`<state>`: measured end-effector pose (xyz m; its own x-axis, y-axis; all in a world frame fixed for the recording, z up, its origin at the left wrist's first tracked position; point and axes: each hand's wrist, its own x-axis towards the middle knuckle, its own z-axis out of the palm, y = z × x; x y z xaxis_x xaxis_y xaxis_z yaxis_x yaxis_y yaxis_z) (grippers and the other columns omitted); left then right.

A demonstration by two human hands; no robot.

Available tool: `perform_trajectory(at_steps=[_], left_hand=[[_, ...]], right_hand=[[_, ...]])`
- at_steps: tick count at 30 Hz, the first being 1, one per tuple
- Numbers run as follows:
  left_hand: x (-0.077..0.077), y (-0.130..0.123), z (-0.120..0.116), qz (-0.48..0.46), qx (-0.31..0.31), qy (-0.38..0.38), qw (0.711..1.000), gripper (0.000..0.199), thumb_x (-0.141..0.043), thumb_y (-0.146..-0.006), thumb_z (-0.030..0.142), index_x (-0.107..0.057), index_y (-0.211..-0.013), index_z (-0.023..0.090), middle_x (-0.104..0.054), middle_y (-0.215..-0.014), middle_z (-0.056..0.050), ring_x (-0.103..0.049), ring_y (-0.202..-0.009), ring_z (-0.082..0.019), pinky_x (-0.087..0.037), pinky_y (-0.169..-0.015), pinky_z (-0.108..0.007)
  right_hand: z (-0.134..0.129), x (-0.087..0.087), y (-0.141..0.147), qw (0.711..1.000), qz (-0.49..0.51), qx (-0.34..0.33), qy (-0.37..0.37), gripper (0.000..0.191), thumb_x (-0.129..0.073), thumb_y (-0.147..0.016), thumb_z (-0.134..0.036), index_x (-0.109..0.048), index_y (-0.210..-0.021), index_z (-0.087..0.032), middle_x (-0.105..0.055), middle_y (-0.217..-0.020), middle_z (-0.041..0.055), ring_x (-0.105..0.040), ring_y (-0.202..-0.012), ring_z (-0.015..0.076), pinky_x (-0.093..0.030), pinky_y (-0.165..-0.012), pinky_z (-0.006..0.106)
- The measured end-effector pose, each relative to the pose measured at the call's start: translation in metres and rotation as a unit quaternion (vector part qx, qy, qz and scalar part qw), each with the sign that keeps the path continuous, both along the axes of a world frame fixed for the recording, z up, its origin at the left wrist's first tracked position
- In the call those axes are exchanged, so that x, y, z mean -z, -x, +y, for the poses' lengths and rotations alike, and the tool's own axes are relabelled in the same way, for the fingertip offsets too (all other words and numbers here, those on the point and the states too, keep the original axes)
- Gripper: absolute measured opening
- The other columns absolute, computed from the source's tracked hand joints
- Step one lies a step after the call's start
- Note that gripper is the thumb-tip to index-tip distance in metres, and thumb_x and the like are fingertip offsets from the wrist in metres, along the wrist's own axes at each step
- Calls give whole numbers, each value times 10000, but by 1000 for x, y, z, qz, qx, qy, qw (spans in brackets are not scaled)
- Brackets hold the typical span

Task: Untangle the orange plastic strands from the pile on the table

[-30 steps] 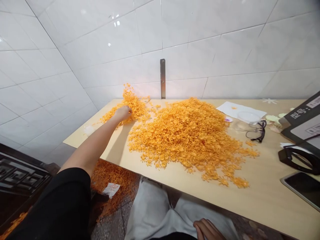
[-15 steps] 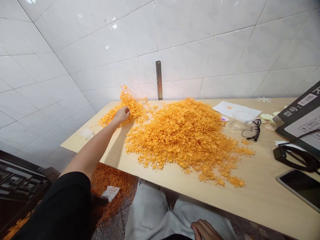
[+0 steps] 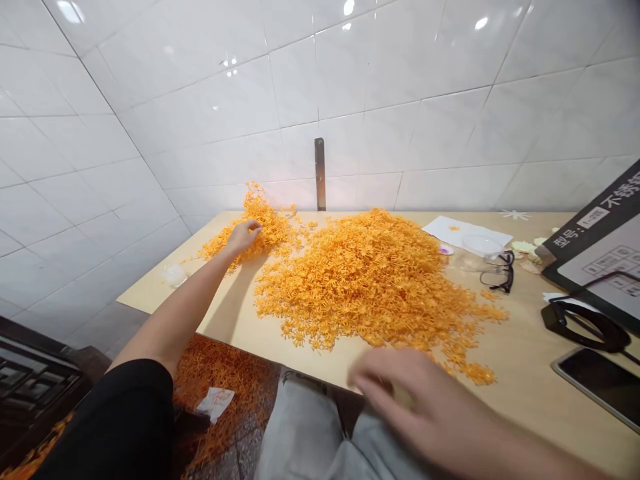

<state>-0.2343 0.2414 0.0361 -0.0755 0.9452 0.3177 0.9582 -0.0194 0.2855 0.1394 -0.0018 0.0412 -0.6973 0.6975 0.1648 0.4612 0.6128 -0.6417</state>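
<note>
My left hand (image 3: 244,236) reaches to a smaller pile of orange plastic flower-shaped pieces (image 3: 273,223) at the table's back left. Its fingers are drawn together at the pile's front; anything between them is too small to make out. A larger heap of the same orange pieces (image 3: 360,273) covers the middle of the table. My right hand (image 3: 407,390) is above the table's front edge, just in front of this heap. Its fingers curve loosely but are smeared by motion, so I cannot tell whether they hold anything.
On the right are white paper (image 3: 450,230), glasses (image 3: 504,273), a phone (image 3: 600,377), a black strap-like object (image 3: 580,327) and a printed box (image 3: 605,247). A clear small object (image 3: 175,275) sits at the left edge. More orange pieces (image 3: 225,373) lie below the table.
My right hand has risen from my lap to above the table's front edge. The left hand stays at the smaller pile, and the view has tilted slightly up.
</note>
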Motion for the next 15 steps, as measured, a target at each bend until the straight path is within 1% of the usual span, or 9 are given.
perform_trajectory(at_steps=[1, 3, 4, 6, 8, 9, 11, 12, 15], left_hand=[[-3, 3, -1, 11, -2, 1, 1000, 297, -449, -904, 333, -668, -1072, 223, -688, -1183, -51, -626, -1077, -226, -483, -917, -306], [-6, 11, -4, 37, -13, 4, 999, 344, -415, -914, 296, -658, -1146, 221, -634, -1289, -61, -557, -1213, -245, -426, -1026, -341], [-7, 15, -5, 51, -23, 5, 998, 373, -397, -917, 271, -636, -1198, 213, -583, -1359, -73, -499, -1286, -254, -378, -1081, -366], [-3, 22, -5, 75, -51, 6, 996, 435, -377, -920, 255, -565, -1305, 179, -436, -1494, -108, -330, -1417, -283, -248, -1164, -438], [8, 26, -5, 87, -84, 15, 993, 510, -373, -927, 305, -466, -1402, 144, -298, -1566, -148, -173, -1475, -328, -149, -1181, -525], [15, 27, -5, 88, -98, 24, 991, 553, -366, -931, 342, -411, -1442, 134, -256, -1580, -162, -132, -1481, -346, -130, -1174, -558], [32, 27, -3, 84, -116, 44, 989, 620, -329, -939, 408, -317, -1493, 130, -227, -1588, -167, -125, -1481, -353, -151, -1167, -568], [40, 26, -3, 81, -120, 53, 988, 638, -299, -944, 427, -283, -1508, 130, -225, -1589, -162, -141, -1479, -345, -170, -1168, -554], [60, 26, -1, 78, -124, 69, 987, 658, -209, -957, 435, -222, -1528, 108, -212, -1593, -152, -172, -1477, -319, -179, -1179, -513]], right_hand=[[21, -17, 13, 999, -28, -10, -34, 281, -404, -942, -201, -622, -765, -199, -666, -713, 16, -603, -643, 129, -417, -597, 237], [66, -38, 43, 987, -109, -22, -117, 258, -427, -918, -188, -615, -740, -180, -659, -707, 34, -577, -630, 142, -376, -573, 260], [90, -44, 60, 975, -155, -19, -157, 232, -439, -902, -176, -627, -766, -173, -672, -746, 53, -584, -655, 157, -365, -570, 267], [136, -51, 95, 954, -232, -9, -189, 236, -434, -902, -158, -656, -823, -159, -700, -822, 84, -615, -701, 175, -380, -581, 269], [176, -54, 130, 947, -246, 3, -206, 241, -436, -925, -181, -671, -894, -135, -711, -938, 131, -650, -832, 219, -425, -650, 287], [192, -55, 148, 944, -249, 9, -215, 255, -431, -946, -217, -668, -948, -123, -705, -1006, 153, -651, -909, 243, -445, -695, 302], [218, -54, 183, 938, -263, 21, -224, 312, -421, -977, -306, -646, -1049, -102, -677, -1114, 183, -633, -1029, 276, -477, -771, 337], [228, -51, 200, 935, -276, 24, -221, 342, -437, -977, -354, -638, -1073, -94, -669, -1133, 186, -630, -1047, 278, -492, -794, 353], [247, -33, 238, 924, -322, 12, -209, 371, -531, -941, -432, -622, -1116, -117, -658, -1134, 123, -642, -1009, 230, -527, -844, 403]])
